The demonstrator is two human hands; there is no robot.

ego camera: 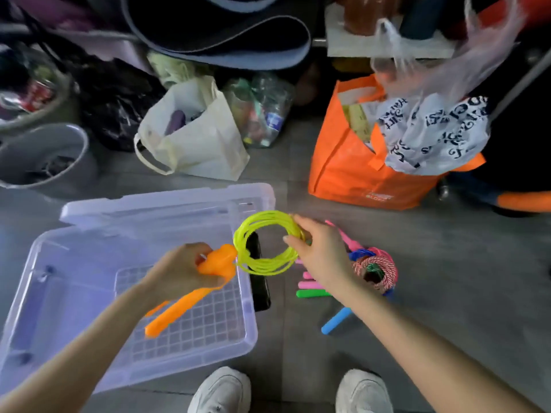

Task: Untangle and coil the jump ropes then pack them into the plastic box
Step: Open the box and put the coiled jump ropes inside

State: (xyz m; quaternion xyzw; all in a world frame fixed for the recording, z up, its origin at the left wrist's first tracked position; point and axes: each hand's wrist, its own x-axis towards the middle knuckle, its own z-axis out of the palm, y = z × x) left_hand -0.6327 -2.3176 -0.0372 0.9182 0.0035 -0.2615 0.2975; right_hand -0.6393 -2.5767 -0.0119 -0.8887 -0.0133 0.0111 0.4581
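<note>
While open, plastic box (68,296) under orange handles (190,302) in left hand (179,272)

Grey tiled floor (447,278), cluttered.
Clear box (251,323) as landmark: black phone (262,293) just beside its right wall; ropes (375,269) piled further right; tote (202,144), orange bag (343,174) beyond.

Orange fabric bag (351,174), upright on grey floor tiles (447,278).
In its mouth: white plastic bag with dark lettering (432,132), crumpled.
Above it: thin clear plastic bag (465,55); white shelf (387,50) bearing a brown jar (366,13).
Left of it: clear sack of empty bottles (262,111), then cream cloth tote (205,147), gaping open.
Further left: black plastic bag (113,114); grey bucket (44,153).
Up and left of it: rolled dark mat (214,40), pale-edged.
</note>
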